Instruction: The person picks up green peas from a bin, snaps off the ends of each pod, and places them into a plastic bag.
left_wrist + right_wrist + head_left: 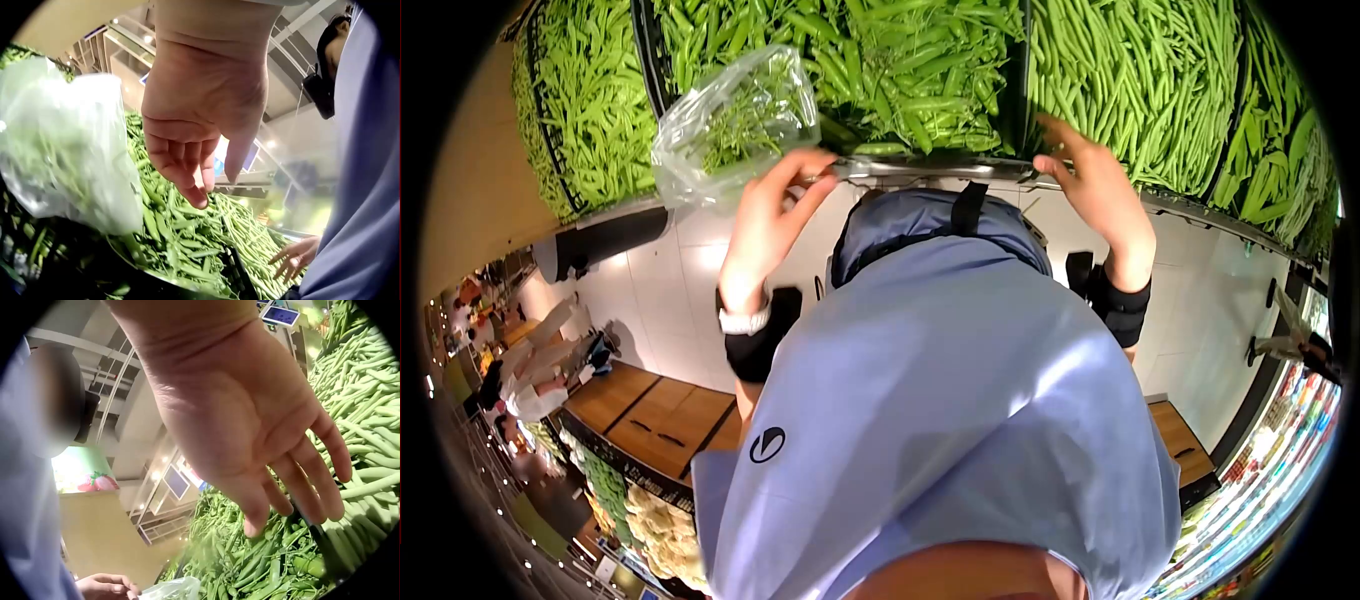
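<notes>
A clear plastic bag (pixel 735 125) with thin green vegetables showing through it lies at the front of the pea pod bin, just beyond my left hand (pixel 775 215). In the left wrist view that hand's fingers hang loosely bent, nothing between them, with the bag (pixel 69 150) off to one side. Green pea pods (pixel 920 75) fill the middle bin. My right hand (pixel 1100 190) hovers at the front rim by the divider between the pea pods and the long green beans (pixel 1135 80). Its fingers (pixel 306 481) are spread and relaxed, and the palm holds nothing.
A metal rail (pixel 930 168) runs along the front of the bins. More green pods fill bins at the far left (pixel 590 100) and far right (pixel 1280 160). Behind me stand wooden cabinets (pixel 650 420) with vegetables on top, and another person (pixel 540 370) is at the left.
</notes>
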`<act>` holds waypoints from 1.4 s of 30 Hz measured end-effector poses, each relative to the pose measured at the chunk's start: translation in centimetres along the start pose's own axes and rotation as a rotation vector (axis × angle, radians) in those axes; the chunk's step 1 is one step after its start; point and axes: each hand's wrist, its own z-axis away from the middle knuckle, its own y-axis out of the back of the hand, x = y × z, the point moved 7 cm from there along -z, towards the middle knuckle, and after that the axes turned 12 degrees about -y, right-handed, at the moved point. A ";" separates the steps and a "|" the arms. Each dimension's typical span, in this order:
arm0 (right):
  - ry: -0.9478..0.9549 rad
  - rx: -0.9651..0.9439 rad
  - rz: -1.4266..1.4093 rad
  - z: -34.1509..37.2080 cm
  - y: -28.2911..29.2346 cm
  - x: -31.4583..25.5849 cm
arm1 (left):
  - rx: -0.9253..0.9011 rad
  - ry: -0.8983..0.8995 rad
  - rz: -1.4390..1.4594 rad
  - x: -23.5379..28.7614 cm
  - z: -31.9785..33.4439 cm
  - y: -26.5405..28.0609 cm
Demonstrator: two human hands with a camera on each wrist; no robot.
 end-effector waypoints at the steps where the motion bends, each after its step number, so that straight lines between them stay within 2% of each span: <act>1: -0.059 -0.072 0.047 -0.6 -0.2 0.0 | -0.007 -0.023 -0.038 -0.1 -1.2 -1.0; 4: 0.039 0.045 0.056 -0.7 0.1 -0.6 | -0.011 -0.189 -0.357 -1.6 -3.7 -3.3; 5: 0.012 0.000 0.013 -0.5 0.1 -0.3 | -0.009 -0.241 -0.444 -1.5 -4.0 -4.0; 6: -0.014 -0.041 -0.030 -0.1 0.3 -0.4 | -0.056 -0.182 -0.481 -1.9 -4.2 -4.8; 7: -0.040 -0.080 -0.074 0.2 0.4 -0.2 | -0.058 -0.213 -0.491 -1.8 -4.5 -5.4; 10: -0.075 -0.040 -0.010 0.3 0.1 2.1 | -0.106 -0.295 -0.487 -2.7 -5.2 -7.1; 14: -0.098 -0.053 -0.004 0.2 -1.1 2.9 | -0.192 -0.280 -0.532 -4.3 -5.7 -8.9; 17: -0.043 -0.050 -0.080 -0.1 -1.9 1.9 | -0.148 -0.252 -0.548 -3.9 -5.8 -8.3; 20: 0.030 -0.020 -0.212 -0.9 -2.6 0.3 | -0.016 -0.297 -0.561 -1.9 -5.6 -6.4; 24: 0.085 0.012 -0.388 -1.7 -2.9 -3.3 | 0.025 -0.384 -0.468 0.9 -5.1 -4.7; 27: 0.237 -0.022 -0.407 -2.1 -4.4 -5.6 | 0.014 -0.519 -0.465 1.7 -4.9 -4.6; 28: 0.230 -0.022 -0.355 -2.1 -4.6 -6.6 | -0.017 -0.536 -0.429 1.7 -4.9 -4.8; 31: 0.374 0.107 -0.158 -1.7 -5.7 -8.5 | -0.077 -0.536 -0.365 1.7 -4.9 -5.0; 38: 0.368 -0.042 -0.337 -1.6 -5.7 -9.2 | -0.284 -0.385 -0.230 1.3 -4.7 -5.6; 42: 0.356 -0.066 -0.298 -1.6 -5.9 -9.1 | -0.346 -0.392 -0.196 1.2 -5.2 -6.7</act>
